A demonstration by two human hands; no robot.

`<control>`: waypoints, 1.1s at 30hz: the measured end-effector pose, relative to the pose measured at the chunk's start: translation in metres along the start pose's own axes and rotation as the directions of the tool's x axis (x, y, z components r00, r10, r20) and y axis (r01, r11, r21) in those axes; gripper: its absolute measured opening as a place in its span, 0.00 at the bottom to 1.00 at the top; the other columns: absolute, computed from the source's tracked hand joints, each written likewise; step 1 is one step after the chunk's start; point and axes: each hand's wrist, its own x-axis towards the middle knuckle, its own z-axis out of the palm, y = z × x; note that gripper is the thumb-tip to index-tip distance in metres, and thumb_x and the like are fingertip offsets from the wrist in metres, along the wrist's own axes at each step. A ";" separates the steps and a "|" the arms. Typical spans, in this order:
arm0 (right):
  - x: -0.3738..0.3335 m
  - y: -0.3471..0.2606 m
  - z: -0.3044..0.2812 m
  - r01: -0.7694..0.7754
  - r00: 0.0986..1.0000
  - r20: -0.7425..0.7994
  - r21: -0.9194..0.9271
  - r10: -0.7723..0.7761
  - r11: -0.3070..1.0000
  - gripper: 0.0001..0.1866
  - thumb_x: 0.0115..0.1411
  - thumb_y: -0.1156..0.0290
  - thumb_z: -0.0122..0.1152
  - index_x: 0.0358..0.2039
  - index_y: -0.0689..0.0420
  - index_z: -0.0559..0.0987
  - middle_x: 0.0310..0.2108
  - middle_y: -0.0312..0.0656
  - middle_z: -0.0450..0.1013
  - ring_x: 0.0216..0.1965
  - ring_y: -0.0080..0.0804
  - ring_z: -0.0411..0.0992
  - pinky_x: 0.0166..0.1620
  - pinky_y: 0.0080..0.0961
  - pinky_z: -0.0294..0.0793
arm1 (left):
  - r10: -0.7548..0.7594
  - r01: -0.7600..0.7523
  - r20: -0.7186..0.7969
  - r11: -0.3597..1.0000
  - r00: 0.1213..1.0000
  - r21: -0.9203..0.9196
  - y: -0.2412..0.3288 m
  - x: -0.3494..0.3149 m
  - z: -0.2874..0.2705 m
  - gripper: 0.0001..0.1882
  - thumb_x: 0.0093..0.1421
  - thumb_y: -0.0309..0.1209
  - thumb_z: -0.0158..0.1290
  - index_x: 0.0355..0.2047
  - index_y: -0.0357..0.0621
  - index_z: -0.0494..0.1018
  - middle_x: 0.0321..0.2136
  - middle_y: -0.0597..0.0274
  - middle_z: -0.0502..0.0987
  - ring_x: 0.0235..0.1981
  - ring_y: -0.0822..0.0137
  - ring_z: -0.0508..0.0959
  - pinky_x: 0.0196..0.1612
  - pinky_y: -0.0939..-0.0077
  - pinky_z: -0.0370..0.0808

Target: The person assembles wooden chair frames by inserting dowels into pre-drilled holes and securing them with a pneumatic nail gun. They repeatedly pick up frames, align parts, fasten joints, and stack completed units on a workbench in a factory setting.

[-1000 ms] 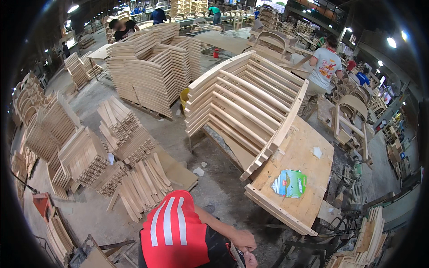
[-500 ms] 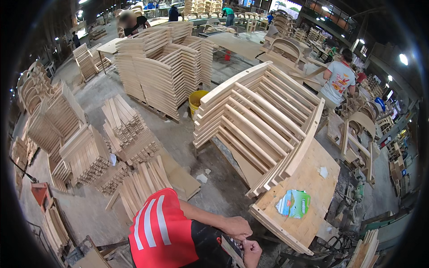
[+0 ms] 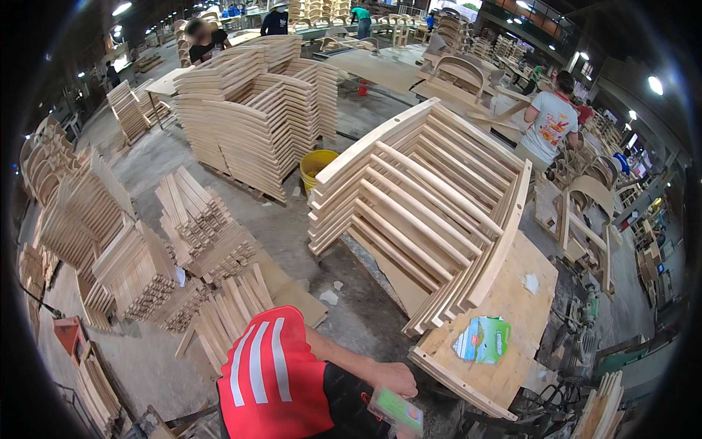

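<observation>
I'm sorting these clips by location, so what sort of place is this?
It looks like a wooden-furniture workshop: slatted wooden frames stacked on a worktable, piles of cut wood strips, and curved wooden parts near a co-worker.

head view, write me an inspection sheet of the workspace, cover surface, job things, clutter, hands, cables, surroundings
surface: plywood tabletop, bearing a stack of slatted wooden frames
job's things: green-faced rectangular object just below the left hand; motion-blurred, exact kind unclear
clutter: torn green-and-blue carton piece on the tabletop; white scrap on the floor; wooden strips piled at the left
hands: left hand has its back showing, finger grip hidden; right hand cannot be made out
cables: nothing seen for certain
surroundings: yellow bucket beside a tall frame stack; person in a pale printed shirt beyond the table, others farther back
</observation>
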 end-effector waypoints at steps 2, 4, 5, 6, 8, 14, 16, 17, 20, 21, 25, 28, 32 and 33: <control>-0.005 0.003 -0.002 -0.015 1.000 -0.022 0.004 0.015 1.000 0.06 0.70 0.71 0.66 0.42 0.60 0.82 0.37 0.39 0.81 0.36 0.26 0.77 0.42 0.27 0.78 | -0.039 0.040 0.075 0.999 0.996 -0.004 0.002 0.006 -0.003 0.13 0.61 0.41 0.56 0.31 0.44 0.74 0.29 0.52 0.80 0.38 0.45 0.81 0.39 0.48 0.74; -0.006 0.004 -0.004 -0.020 0.999 -0.037 0.011 0.020 1.000 0.06 0.70 0.71 0.66 0.42 0.60 0.82 0.37 0.39 0.81 0.36 0.26 0.77 0.43 0.27 0.78 | -0.028 0.030 0.060 0.999 0.998 -0.036 0.004 0.009 -0.003 0.14 0.61 0.42 0.56 0.30 0.44 0.74 0.29 0.52 0.79 0.38 0.45 0.81 0.38 0.48 0.73; -0.007 0.004 -0.005 -0.019 0.999 -0.034 0.021 0.019 1.000 0.06 0.70 0.72 0.66 0.42 0.60 0.82 0.37 0.39 0.81 0.36 0.26 0.77 0.43 0.27 0.78 | -0.025 0.028 0.054 0.998 0.998 -0.053 0.005 0.010 -0.003 0.14 0.61 0.42 0.57 0.30 0.43 0.74 0.29 0.52 0.79 0.38 0.45 0.81 0.38 0.48 0.73; -0.009 0.005 -0.005 -0.019 0.999 -0.035 0.026 0.020 0.999 0.06 0.69 0.72 0.66 0.42 0.60 0.82 0.37 0.39 0.81 0.36 0.27 0.77 0.43 0.27 0.78 | 0.008 -0.006 0.036 0.999 0.999 -0.050 0.004 0.011 -0.003 0.14 0.61 0.42 0.57 0.30 0.43 0.73 0.29 0.52 0.79 0.38 0.45 0.81 0.38 0.48 0.73; -0.008 0.005 -0.004 -0.011 1.000 -0.029 0.048 0.012 0.999 0.06 0.69 0.72 0.66 0.43 0.60 0.82 0.37 0.39 0.81 0.36 0.27 0.77 0.43 0.27 0.78 | 0.069 -0.069 -0.005 0.997 0.998 -0.038 0.001 0.011 -0.001 0.15 0.60 0.42 0.57 0.29 0.43 0.73 0.29 0.52 0.79 0.38 0.45 0.81 0.38 0.48 0.73; -0.009 0.023 -0.007 -0.024 0.997 -0.071 0.063 0.028 0.998 0.06 0.67 0.74 0.67 0.43 0.60 0.81 0.39 0.41 0.81 0.37 0.27 0.78 0.42 0.28 0.79 | 0.078 -0.077 0.010 0.994 0.997 -0.077 0.002 0.008 -0.004 0.16 0.59 0.44 0.59 0.29 0.44 0.73 0.29 0.53 0.79 0.37 0.45 0.81 0.37 0.48 0.73; -0.006 0.023 -0.004 0.000 0.998 -0.070 0.084 0.006 0.996 0.07 0.66 0.74 0.67 0.44 0.60 0.81 0.40 0.41 0.81 0.38 0.28 0.78 0.42 0.29 0.79 | 0.068 -0.067 0.006 0.997 0.998 -0.046 0.005 0.005 -0.007 0.17 0.59 0.45 0.59 0.29 0.44 0.73 0.29 0.53 0.80 0.37 0.45 0.81 0.37 0.49 0.73; -0.006 0.018 -0.004 0.026 0.999 -0.045 0.118 -0.021 0.993 0.08 0.67 0.74 0.67 0.44 0.60 0.80 0.41 0.41 0.81 0.38 0.28 0.78 0.42 0.30 0.79 | 0.059 -0.059 -0.001 0.998 0.998 -0.031 0.004 0.004 -0.007 0.17 0.59 0.46 0.59 0.29 0.44 0.73 0.29 0.53 0.80 0.36 0.45 0.81 0.37 0.49 0.73; -0.003 0.012 -0.003 0.091 0.995 0.029 0.060 -0.093 0.994 0.09 0.68 0.71 0.65 0.46 0.60 0.80 0.42 0.42 0.81 0.40 0.29 0.79 0.43 0.33 0.80 | 0.074 -0.075 -0.052 0.997 0.996 -0.011 0.002 0.005 -0.005 0.17 0.59 0.45 0.59 0.29 0.44 0.73 0.29 0.53 0.80 0.36 0.46 0.82 0.36 0.50 0.73; -0.002 0.015 -0.005 0.113 0.992 0.055 0.014 -0.114 0.993 0.09 0.68 0.71 0.65 0.46 0.60 0.80 0.42 0.43 0.81 0.41 0.30 0.79 0.44 0.33 0.80 | 0.071 -0.071 -0.034 0.997 0.997 -0.016 0.001 0.005 -0.007 0.16 0.59 0.45 0.59 0.29 0.44 0.73 0.29 0.54 0.80 0.36 0.46 0.82 0.36 0.50 0.73; 0.006 0.023 -0.010 -0.030 0.999 0.023 0.159 0.027 0.987 0.12 0.68 0.70 0.66 0.48 0.62 0.80 0.44 0.43 0.82 0.45 0.32 0.79 0.48 0.34 0.79 | 0.071 -0.072 -0.035 0.997 0.997 -0.024 0.000 0.003 -0.011 0.16 0.60 0.45 0.58 0.29 0.44 0.74 0.29 0.53 0.80 0.36 0.46 0.82 0.37 0.50 0.74; 0.007 -0.005 -0.001 -0.162 0.985 0.017 0.422 0.171 0.892 0.10 0.68 0.72 0.66 0.47 0.63 0.81 0.44 0.43 0.82 0.45 0.33 0.78 0.49 0.34 0.78 | 0.076 -0.078 -0.101 0.997 0.992 -0.015 -0.003 0.002 -0.007 0.17 0.61 0.45 0.58 0.30 0.43 0.74 0.28 0.52 0.79 0.36 0.45 0.82 0.37 0.49 0.75; 0.008 -0.004 -0.008 -0.097 0.995 -0.029 -0.026 0.097 0.995 0.11 0.70 0.66 0.65 0.46 0.61 0.82 0.41 0.39 0.80 0.43 0.29 0.76 0.47 0.31 0.77 | 0.036 -0.037 -0.067 0.999 0.997 -0.028 -0.006 0.002 -0.004 0.18 0.61 0.45 0.58 0.30 0.41 0.75 0.27 0.50 0.79 0.34 0.44 0.82 0.36 0.48 0.76; 0.008 -0.004 -0.012 -0.097 0.995 -0.030 -0.090 0.095 0.991 0.12 0.71 0.65 0.65 0.46 0.60 0.83 0.40 0.38 0.80 0.42 0.29 0.75 0.46 0.30 0.76 | 0.052 -0.054 -0.075 0.998 0.996 -0.020 -0.006 0.003 -0.003 0.18 0.61 0.45 0.57 0.30 0.41 0.75 0.27 0.50 0.80 0.34 0.43 0.82 0.36 0.48 0.76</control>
